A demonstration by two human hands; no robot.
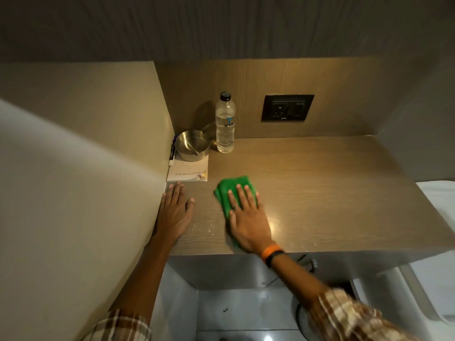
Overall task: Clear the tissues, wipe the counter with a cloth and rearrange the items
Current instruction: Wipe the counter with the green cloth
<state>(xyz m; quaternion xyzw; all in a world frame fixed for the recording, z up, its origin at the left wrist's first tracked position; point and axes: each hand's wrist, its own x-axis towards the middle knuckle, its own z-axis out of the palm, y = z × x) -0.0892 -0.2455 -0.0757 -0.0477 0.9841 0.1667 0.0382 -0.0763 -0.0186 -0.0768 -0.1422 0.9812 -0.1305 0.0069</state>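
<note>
A green cloth [227, 190] lies on the wooden counter [320, 193], and my right hand [248, 219] presses flat on it with fingers spread. My left hand [173, 212] rests flat on the counter by the left wall, holding nothing. In the back left corner stand a clear water bottle [224, 124] and a steel bowl-shaped ashtray [192, 145]. The ashtray sits on a white notepad [188, 172], with a pen [172, 153] along the wall. Small wet specks show on the counter between my hands. No tissues are in view.
A black wall socket [286, 108] is set in the back panel. A white bed edge [438, 200] borders the counter on the right. Below the counter are a grey floor [246, 313] and a round bin's rim [301, 318].
</note>
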